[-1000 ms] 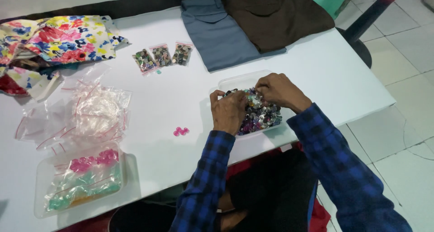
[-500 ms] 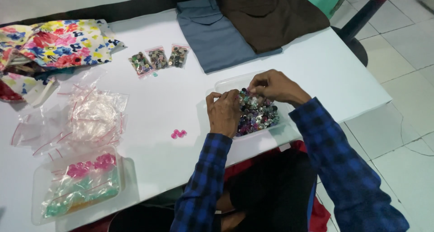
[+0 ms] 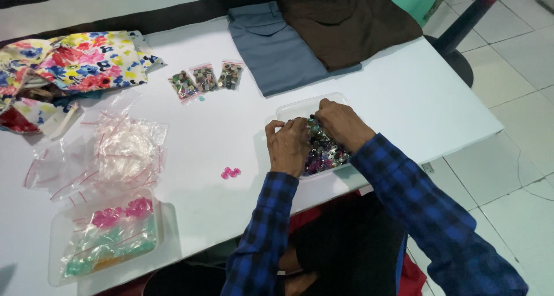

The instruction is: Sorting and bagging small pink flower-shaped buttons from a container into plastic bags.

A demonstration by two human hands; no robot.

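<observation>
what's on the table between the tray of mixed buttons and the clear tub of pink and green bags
In the head view, a few loose pink buttons lie on the white table between the button tray and the clear tub; otherwise bare.

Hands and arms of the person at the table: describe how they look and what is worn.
Both arms are covered to the wrist by long sleeves in a blue and black check, a soft shirt fabric. The left hand and the right hand are bare: no gloves, and no rings or watch can be seen.
</observation>
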